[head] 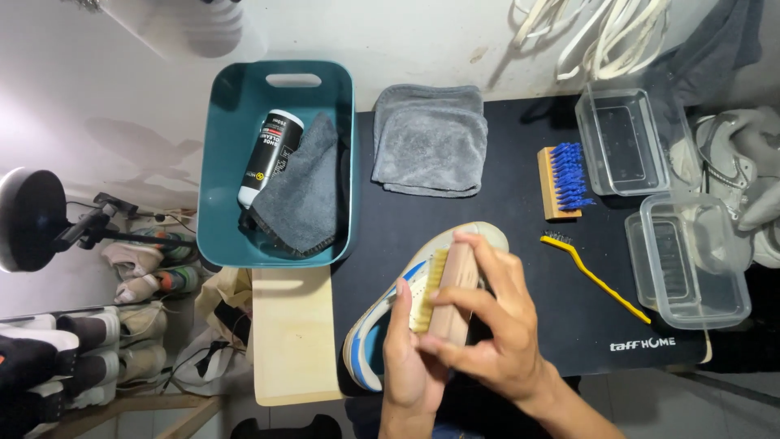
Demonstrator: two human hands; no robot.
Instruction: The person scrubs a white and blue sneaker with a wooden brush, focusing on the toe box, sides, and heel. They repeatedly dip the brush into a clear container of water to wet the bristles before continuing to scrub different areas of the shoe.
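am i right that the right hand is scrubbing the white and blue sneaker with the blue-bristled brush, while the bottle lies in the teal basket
Not quite. In the head view, the right hand holds a wooden brush with pale bristles on the sneaker. The blue-bristled brush lies unused on the mat. The bottle does lie in the teal basket.

white-blue sneaker (382, 325) on black mat; wooden pale-bristle brush (449, 294) against it.

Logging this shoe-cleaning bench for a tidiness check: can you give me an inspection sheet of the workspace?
Surface: black mat on a pale table.
Job's things: white-and-blue shoe, wooden brush.
Clutter: teal bin holding bottle and grey cloth; folded towel; blue brush; yellow brush; two clear tubs.
Hands: left hand steadies the shoe; right hand grips the wooden brush.
Cables: white cords.
Surroundings: shoes on a rack.
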